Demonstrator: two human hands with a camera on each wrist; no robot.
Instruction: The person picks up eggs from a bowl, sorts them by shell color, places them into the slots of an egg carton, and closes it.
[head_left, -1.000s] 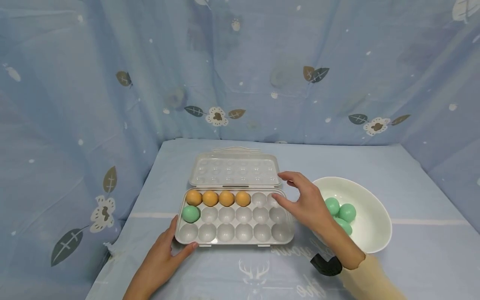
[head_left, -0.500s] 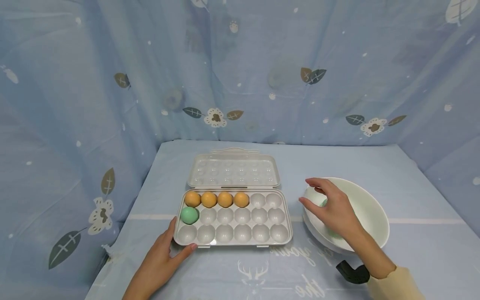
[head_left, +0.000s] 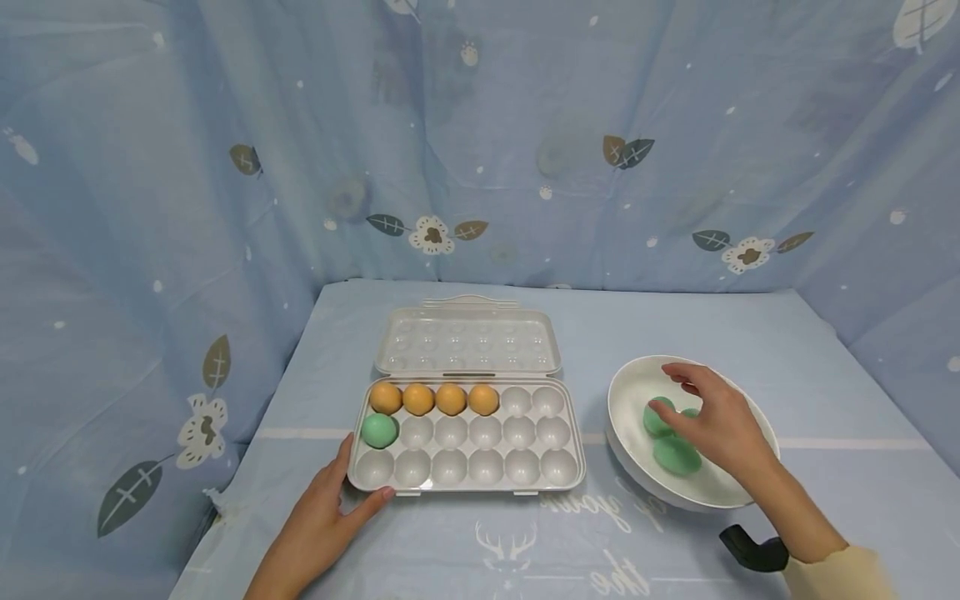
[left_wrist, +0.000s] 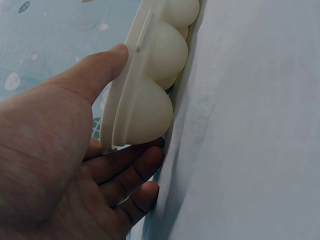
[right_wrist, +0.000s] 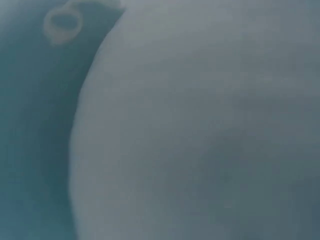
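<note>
In the head view, an opened plastic egg box (head_left: 485, 432) has several orange balls (head_left: 451, 399) along its back row. One green ball (head_left: 379, 431) sits in the left cup of the middle row. My left hand (head_left: 315, 521) holds the box's front left corner. In the left wrist view its thumb lies on the box rim and the fingers curl around the end cup (left_wrist: 145, 115). My right hand (head_left: 723, 429) hangs over the white bowl (head_left: 630, 396), thumb and fingers spread apart, nothing between them. Beneath it lie several green balls (head_left: 677, 456), partly hidden.
The box's clear lid (head_left: 468, 340) lies folded back behind it. A black strap piece (head_left: 753, 550) shows at the right wrist. Blue patterned cloth covers the table and hangs behind. The right wrist view is blurred, mostly the pale bowl (right_wrist: 165, 145).
My right hand has moved right, from the box's right end to over the bowl. The left hand keeps its hold on the box, and the balls in the box are unchanged.
</note>
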